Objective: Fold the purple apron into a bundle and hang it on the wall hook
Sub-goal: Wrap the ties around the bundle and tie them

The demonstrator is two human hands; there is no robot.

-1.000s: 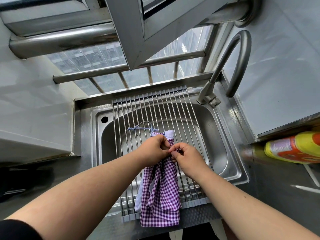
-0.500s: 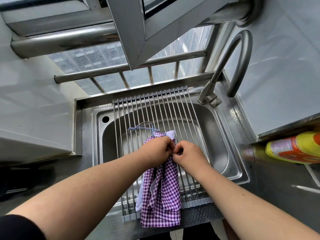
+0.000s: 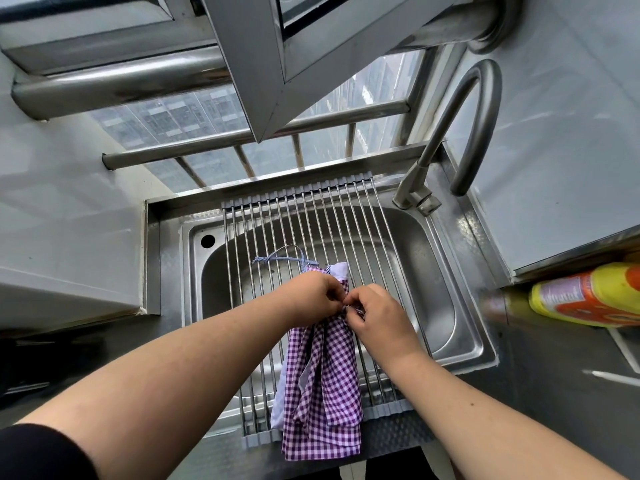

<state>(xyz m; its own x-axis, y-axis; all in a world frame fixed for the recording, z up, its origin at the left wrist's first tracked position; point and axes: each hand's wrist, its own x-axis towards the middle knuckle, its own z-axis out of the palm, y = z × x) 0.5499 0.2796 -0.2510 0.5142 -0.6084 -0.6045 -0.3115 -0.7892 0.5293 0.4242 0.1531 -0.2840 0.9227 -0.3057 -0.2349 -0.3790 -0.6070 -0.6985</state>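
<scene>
Left hand (image 3: 313,296) and right hand (image 3: 375,315) touching, both pinching top of folded purple apron (image 3: 323,393) lying on roll-up rack (image 3: 311,220) over sink (image 3: 440,299).

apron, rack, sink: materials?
Apron: thin woven cloth, likely cotton, matte; it creases and drapes, purple gingham. Rack: bright metal rods, probably stainless; grey end strips look rubbery. Sink: brushed stainless steel, soft reflections.
</scene>
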